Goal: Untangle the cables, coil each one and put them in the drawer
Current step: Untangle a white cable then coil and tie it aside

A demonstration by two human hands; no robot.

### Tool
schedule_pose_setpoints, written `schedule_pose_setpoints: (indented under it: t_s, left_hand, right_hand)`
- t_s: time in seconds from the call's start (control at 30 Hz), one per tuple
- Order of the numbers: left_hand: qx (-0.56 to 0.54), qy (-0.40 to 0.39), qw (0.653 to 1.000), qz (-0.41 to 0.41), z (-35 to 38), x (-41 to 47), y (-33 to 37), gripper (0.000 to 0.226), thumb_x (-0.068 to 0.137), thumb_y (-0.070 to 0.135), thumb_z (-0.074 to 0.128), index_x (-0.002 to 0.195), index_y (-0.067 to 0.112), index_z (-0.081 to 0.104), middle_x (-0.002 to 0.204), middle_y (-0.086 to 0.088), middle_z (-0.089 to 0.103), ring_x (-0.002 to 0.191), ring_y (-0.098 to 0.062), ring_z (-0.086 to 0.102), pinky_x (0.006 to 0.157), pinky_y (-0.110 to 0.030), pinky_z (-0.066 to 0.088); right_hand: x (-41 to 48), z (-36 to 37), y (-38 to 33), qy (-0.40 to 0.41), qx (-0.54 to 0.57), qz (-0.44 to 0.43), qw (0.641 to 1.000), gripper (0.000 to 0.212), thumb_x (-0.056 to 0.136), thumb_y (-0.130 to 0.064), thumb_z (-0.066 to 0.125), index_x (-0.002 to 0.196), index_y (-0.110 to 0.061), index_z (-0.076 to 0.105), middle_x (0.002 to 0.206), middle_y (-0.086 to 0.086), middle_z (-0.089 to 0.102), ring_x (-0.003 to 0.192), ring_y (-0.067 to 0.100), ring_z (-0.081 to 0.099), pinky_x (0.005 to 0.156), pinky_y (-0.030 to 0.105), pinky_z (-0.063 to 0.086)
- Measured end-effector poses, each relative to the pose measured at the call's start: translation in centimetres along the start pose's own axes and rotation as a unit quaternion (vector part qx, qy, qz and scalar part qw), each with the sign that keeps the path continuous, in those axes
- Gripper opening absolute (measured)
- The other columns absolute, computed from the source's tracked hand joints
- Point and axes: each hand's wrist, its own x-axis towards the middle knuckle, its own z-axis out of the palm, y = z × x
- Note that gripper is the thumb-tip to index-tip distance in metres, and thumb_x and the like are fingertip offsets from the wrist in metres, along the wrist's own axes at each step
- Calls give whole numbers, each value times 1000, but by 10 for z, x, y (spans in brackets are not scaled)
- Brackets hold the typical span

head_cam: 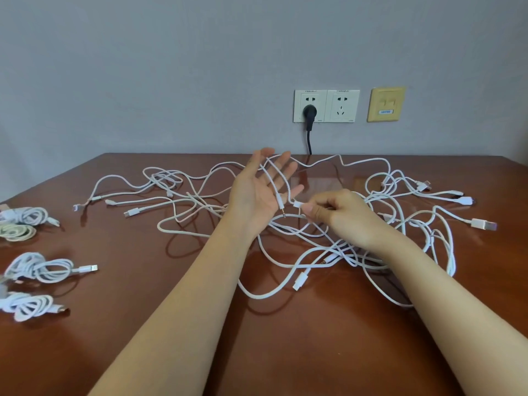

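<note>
two slim forearms, the left forearm (185, 295) and the right forearm (443, 295), are bare and smooth along their whole visible length, from the lower edge of the view up to the wrists. the bare left hand (254, 195) shows a creased palm and long, slender fingers. the bare right hand (343, 215) shows its back, with rounded knuckles and a short, neatly trimmed thumbnail (308, 208).
</note>
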Motion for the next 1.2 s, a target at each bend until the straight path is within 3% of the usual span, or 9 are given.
schedule_pose_setpoints:
  t_s: [0.07,0.17,0.37,0.53,0.63,0.77,0.9,1.03,1.2]
  left_hand:
    - [39,-22,999,-11,1,-1,-3,27,99,32,38,84,19,56,89,-3,72,81,-17,71,68,-39,57]
    - [115,-53,992,-16,6,-3,-10,29,100,28,34,83,15,54,83,-4,73,77,-16,71,66,-31,57]
    - [270,-35,962,-15,13,-6,-18,33,102,27,32,83,18,57,68,2,58,57,-6,62,53,-20,48]
    - [182,26,983,-8,10,-4,-10,31,102,23,34,86,16,60,71,-1,50,58,-9,60,66,-26,52]
    - [154,33,987,-10,5,-2,-7,28,103,21,32,103,15,59,70,0,47,58,-9,50,56,-21,53]
    - [224,6,975,2,4,0,-10,31,103,13,28,117,23,54,66,2,43,41,-4,38,39,-14,33]
    - [313,5,950,13,4,0,-15,31,102,10,29,108,19,58,66,0,45,46,-7,38,43,-14,33]
    - [353,-23,935,-3,9,-3,-21,26,101,6,32,93,12,57,65,-3,52,42,-5,52,44,-15,44]
    - [384,-75,920,-36,10,-5,-24,23,99,2,36,86,11,53,56,3,66,48,-10,64,48,-20,53]
  right_hand:
    - [-1,2,-3,1,1,-8,1000,33,92,-26,55,62,-14,60,52,-5,45,51,4,38,53,14,31]
    - [-2,1,-4,17,-2,-17,1000,35,92,-23,55,60,-10,58,39,-15,45,44,-1,43,50,9,32]
    - [-2,-3,-1,26,-4,-12,1000,48,82,-28,69,44,-11,44,35,-9,31,38,8,30,45,14,27]
    - [-5,-3,-3,10,-3,-24,1000,52,82,-20,69,42,-13,37,37,-9,29,38,7,29,46,14,26]
    - [-4,1,-5,12,12,-36,999,49,83,-23,68,44,-13,40,39,-9,30,39,6,29,46,14,26]
    - [-3,3,-6,16,24,-36,999,24,84,-27,67,66,-11,67,39,-14,45,41,1,40,48,9,30]
    - [-1,-2,-6,40,102,-25,994,11,87,-21,61,78,-23,68,58,5,57,50,4,45,54,16,36]
    - [4,-8,-6,120,169,48,977,16,92,-18,53,79,-19,63,56,-2,56,34,9,40,37,15,31]
    - [3,-10,-2,37,200,129,971,12,86,-25,63,85,-17,72,55,-5,55,43,9,39,41,16,35]
